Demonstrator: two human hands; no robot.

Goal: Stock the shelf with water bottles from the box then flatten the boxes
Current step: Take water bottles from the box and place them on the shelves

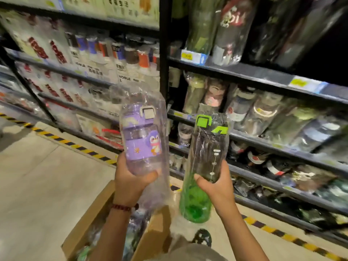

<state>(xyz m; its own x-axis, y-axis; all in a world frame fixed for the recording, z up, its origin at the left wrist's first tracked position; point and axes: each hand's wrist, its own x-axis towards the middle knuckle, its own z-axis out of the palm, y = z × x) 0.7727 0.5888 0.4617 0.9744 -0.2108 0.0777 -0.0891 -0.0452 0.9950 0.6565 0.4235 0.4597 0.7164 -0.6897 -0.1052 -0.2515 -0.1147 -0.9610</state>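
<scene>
My left hand [131, 180] grips the base of a purple water bottle [142, 140] with a penguin picture, wrapped in clear plastic and held upright. My right hand [214, 182] grips a tall dark and green water bottle [207, 147] with a bright green lid, also in a plastic bag. Both bottles are raised in front of the dark shelf [263, 142], whose tiers hold several wrapped bottles. Below my arms stands an open cardboard box [90, 211] with more wrapped bottles inside.
A second shelving unit [79, 72] with boxed goods stands at the left. A black upright post [164, 53] separates the two units. Yellow and black floor tape [75, 146] runs along the shelf base. My shoe [202, 237] shows beside the box.
</scene>
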